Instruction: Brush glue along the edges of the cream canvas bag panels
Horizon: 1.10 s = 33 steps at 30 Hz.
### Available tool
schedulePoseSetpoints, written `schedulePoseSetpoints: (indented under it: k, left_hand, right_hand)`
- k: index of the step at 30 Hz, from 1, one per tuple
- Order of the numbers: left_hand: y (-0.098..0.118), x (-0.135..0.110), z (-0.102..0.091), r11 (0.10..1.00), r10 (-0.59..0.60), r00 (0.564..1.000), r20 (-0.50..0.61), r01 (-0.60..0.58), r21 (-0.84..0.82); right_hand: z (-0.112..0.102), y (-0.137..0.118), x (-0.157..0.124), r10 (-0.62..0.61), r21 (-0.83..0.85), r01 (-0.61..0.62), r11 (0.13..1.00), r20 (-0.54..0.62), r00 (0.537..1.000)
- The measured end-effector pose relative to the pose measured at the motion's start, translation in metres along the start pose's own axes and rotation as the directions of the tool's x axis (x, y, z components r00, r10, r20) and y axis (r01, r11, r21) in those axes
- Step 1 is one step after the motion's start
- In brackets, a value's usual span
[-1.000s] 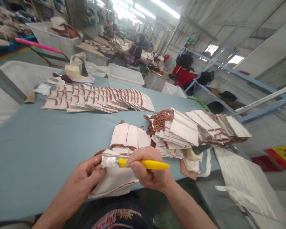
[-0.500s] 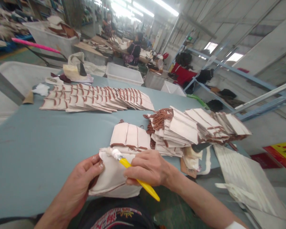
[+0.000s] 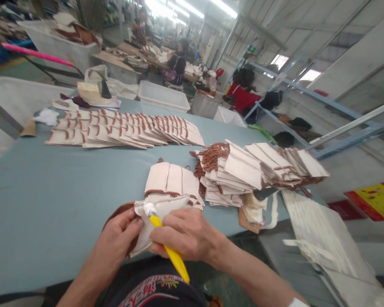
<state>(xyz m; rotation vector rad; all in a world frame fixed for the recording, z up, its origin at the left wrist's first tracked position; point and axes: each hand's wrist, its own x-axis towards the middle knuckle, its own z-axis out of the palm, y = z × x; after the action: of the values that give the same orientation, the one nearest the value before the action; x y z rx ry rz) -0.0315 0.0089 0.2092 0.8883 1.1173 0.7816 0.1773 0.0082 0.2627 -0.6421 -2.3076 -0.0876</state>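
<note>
My left hand [image 3: 120,236] grips the left edge of a cream fabric panel [image 3: 149,232] with brown backing, thumb on top. My right hand [image 3: 187,234] is closed around the yellow handle of a brush [image 3: 173,256]. The brush's white-coated bristles touch the panel's upper left corner, close to my left fingertips. Just beyond the panel lies a small stack of cream pieces with brown edging [image 3: 171,179]. My right hand covers part of the panel's right side.
A blue-grey table [image 3: 67,187] carries overlapping rows of cream pieces [image 3: 124,130] at the back. Piled pieces with brown strips [image 3: 240,168] stand to the right. A white plastic bin [image 3: 163,97] sits past the far edge. Other people are seated or standing in the background.
The panel has turned and tilted in my left hand, with more brown showing at its left. My right hand and the brush have shifted slightly left, and the handle points more steeply down.
</note>
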Motion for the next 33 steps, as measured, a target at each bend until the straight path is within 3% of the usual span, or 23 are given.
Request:
schedulePoseSetpoints:
  k: [3,6,8,9,10,11,12,14,16,18,20,22,26,28,31,33]
  left_hand:
    - [0.007,-0.004,0.001,0.978,0.180,0.983,-0.043,-0.174,0.119]
    - [0.014,-0.010,0.002,0.960,0.259,0.964,-0.063,-0.250,0.129]
    - [0.012,-0.011,0.001,0.940,0.307,0.949,-0.072,-0.290,0.181]
    - [0.009,-0.011,0.000,0.905,0.372,0.926,-0.069,-0.345,0.249]
    - [0.005,-0.010,-0.001,0.843,0.462,0.885,-0.056,-0.419,0.337]
    - [0.001,-0.009,-0.001,0.761,0.556,0.830,-0.034,-0.492,0.423]
    - [-0.004,-0.008,-0.002,0.670,0.639,0.769,-0.011,-0.550,0.499]
    - [-0.012,-0.007,-0.002,0.504,0.763,0.646,0.025,-0.618,0.603]
    - [-0.017,-0.005,-0.002,0.402,0.826,0.561,0.048,-0.648,0.647]
    - [-0.020,-0.004,-0.003,0.295,0.870,0.482,0.101,-0.675,0.676]
    - [-0.020,-0.003,-0.004,0.213,0.888,0.429,0.162,-0.698,0.684]
    - [-0.021,-0.002,-0.006,0.146,0.894,0.392,0.215,-0.710,0.689]
    - [-0.023,-0.005,-0.007,0.082,0.902,0.361,0.239,-0.685,0.724]
    - [-0.024,-0.007,-0.007,0.070,0.907,0.353,0.231,-0.666,0.743]
    - [-0.024,-0.009,-0.006,0.047,0.907,0.346,0.238,-0.647,0.761]
    - [-0.024,-0.009,-0.006,0.026,0.907,0.341,0.249,-0.634,0.773]
  right_hand:
    - [0.016,-0.009,0.005,-0.010,0.022,0.012,1.000,-0.078,0.997]
    - [0.029,-0.018,0.003,0.018,0.108,-0.004,0.994,-0.131,0.991]
    - [0.035,-0.025,0.000,0.115,0.233,-0.078,0.969,-0.148,0.982]
    - [0.038,-0.029,-0.001,0.224,0.334,-0.161,0.929,-0.160,0.961]
    - [0.039,-0.033,-0.002,0.370,0.454,-0.261,0.852,-0.170,0.913]
    - [0.038,-0.036,-0.003,0.529,0.576,-0.357,0.736,-0.160,0.833]
    - [0.037,-0.038,-0.003,0.670,0.680,-0.425,0.597,-0.131,0.731]
    - [0.029,-0.035,-0.003,0.836,0.791,-0.491,0.364,-0.046,0.546]
    - [0.018,-0.025,-0.002,0.904,0.811,-0.519,0.272,-0.029,0.427]
    - [0.006,-0.013,0.000,0.943,0.799,-0.549,0.244,-0.064,0.327]
    - [-0.001,-0.005,0.003,0.960,0.791,-0.567,0.231,-0.092,0.264]
    - [-0.004,-0.005,0.008,0.960,0.787,-0.581,0.206,-0.047,0.277]
    - [0.001,-0.023,0.012,0.906,0.776,-0.613,0.145,0.144,0.397]
    - [0.004,-0.030,0.009,0.881,0.779,-0.615,0.122,0.201,0.429]
    - [0.003,-0.033,0.003,0.882,0.788,-0.592,0.171,0.145,0.449]
    - [0.002,-0.031,0.001,0.892,0.750,-0.578,0.320,-0.034,0.450]
